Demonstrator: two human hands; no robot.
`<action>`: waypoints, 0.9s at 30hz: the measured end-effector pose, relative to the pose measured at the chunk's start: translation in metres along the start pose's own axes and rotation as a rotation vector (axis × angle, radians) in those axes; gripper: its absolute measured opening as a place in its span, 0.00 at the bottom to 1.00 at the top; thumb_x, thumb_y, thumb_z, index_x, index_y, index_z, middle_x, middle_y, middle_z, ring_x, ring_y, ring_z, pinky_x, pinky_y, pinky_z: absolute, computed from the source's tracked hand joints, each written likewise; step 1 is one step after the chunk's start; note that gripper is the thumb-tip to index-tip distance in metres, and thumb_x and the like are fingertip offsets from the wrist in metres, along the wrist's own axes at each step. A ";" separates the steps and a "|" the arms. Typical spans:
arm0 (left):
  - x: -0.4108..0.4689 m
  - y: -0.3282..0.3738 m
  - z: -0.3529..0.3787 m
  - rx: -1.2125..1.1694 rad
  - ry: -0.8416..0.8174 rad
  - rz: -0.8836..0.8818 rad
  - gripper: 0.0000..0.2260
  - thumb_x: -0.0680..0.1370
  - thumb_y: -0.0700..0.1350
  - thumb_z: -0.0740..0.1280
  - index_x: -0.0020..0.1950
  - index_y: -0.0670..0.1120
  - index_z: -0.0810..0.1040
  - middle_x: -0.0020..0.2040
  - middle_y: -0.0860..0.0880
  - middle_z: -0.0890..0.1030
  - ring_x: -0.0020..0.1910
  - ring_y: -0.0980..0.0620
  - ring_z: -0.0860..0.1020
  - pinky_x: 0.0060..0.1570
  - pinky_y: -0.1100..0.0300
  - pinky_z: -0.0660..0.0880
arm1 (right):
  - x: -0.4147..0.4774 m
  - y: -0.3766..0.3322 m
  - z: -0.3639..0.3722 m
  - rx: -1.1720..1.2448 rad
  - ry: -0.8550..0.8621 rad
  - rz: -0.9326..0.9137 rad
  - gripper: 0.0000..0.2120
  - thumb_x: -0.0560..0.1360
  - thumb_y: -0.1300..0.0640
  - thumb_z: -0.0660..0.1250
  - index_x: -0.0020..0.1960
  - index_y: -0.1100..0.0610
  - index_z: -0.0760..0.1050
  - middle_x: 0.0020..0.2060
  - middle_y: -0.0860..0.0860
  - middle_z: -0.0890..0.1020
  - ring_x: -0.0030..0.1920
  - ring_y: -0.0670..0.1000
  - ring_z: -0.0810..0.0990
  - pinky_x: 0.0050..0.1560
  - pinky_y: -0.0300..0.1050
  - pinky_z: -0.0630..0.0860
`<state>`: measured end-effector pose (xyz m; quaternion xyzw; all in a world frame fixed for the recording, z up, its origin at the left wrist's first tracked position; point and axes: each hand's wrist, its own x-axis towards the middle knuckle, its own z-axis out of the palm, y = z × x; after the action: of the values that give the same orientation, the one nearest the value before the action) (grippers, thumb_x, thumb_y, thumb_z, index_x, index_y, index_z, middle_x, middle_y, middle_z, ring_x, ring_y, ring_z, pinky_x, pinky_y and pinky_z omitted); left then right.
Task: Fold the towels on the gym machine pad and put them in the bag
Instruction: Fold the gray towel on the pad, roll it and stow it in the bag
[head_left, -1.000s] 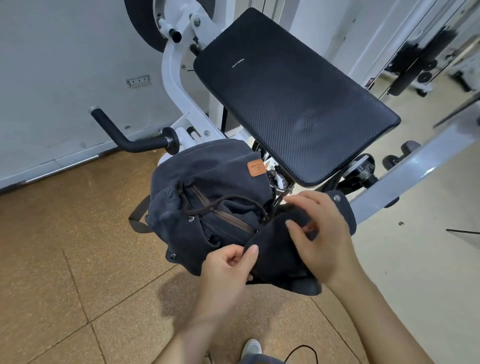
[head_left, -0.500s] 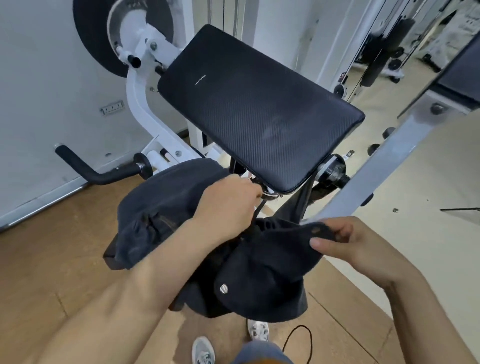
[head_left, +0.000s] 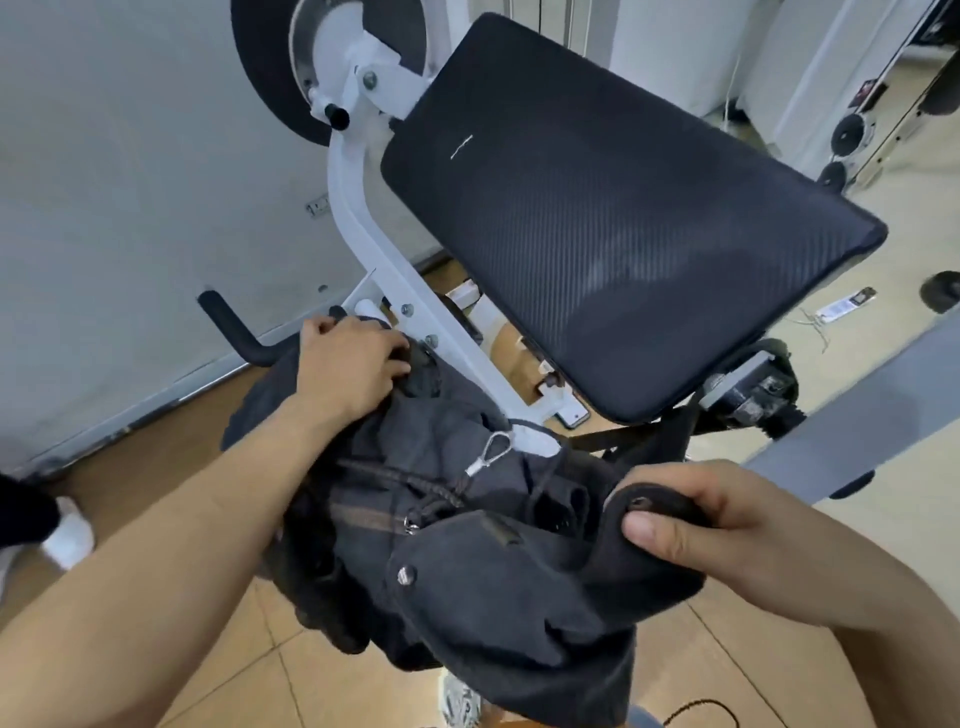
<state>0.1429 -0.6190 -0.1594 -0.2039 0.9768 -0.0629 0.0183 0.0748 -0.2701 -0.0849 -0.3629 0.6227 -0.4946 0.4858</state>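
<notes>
The left hand gripped a bunch of dark fabric at the far end of the bag, fingers curled into it, below the left corner of the pad and against the white frame that carries the pad. The right hand pinched the edge of the bag's flap, thumb on top and fingers curled beneath, under the pad's near edge. The bag hung slack between the two hands below the pad. Its long axis ran from the left hand to the right hand, with the drawcord and the gathered mouth about midway. The right hand was nearer that mouth and held the flap turned away from it, so any closing or opening would likely fall to that hand. The pad itself was bare. No towels showed anywhere, and whether they lay inside the bag could not be told.
</notes>
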 end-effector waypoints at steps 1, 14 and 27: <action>0.003 -0.004 0.003 -0.026 0.004 -0.056 0.07 0.78 0.51 0.64 0.52 0.55 0.81 0.51 0.54 0.81 0.55 0.49 0.75 0.58 0.47 0.60 | 0.006 0.001 -0.002 -0.003 0.040 -0.014 0.11 0.79 0.52 0.64 0.49 0.59 0.79 0.42 0.55 0.83 0.43 0.55 0.81 0.43 0.50 0.78; -0.021 0.060 -0.007 -0.024 -0.324 0.440 0.20 0.78 0.64 0.57 0.62 0.54 0.77 0.54 0.51 0.77 0.56 0.48 0.73 0.52 0.52 0.71 | 0.049 0.022 -0.010 -0.261 0.240 -0.078 0.06 0.78 0.52 0.66 0.45 0.51 0.78 0.40 0.47 0.80 0.44 0.47 0.79 0.45 0.42 0.75; -0.051 0.024 -0.029 -1.122 0.225 -0.142 0.14 0.73 0.32 0.72 0.44 0.53 0.83 0.39 0.60 0.80 0.43 0.64 0.77 0.48 0.70 0.71 | 0.093 0.026 -0.004 -0.102 -0.087 0.061 0.08 0.76 0.56 0.70 0.39 0.47 0.81 0.38 0.39 0.79 0.43 0.37 0.77 0.49 0.35 0.69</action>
<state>0.1787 -0.5735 -0.1330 -0.2395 0.8404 0.4426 -0.2012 0.0474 -0.3497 -0.1327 -0.3890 0.6362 -0.4309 0.5081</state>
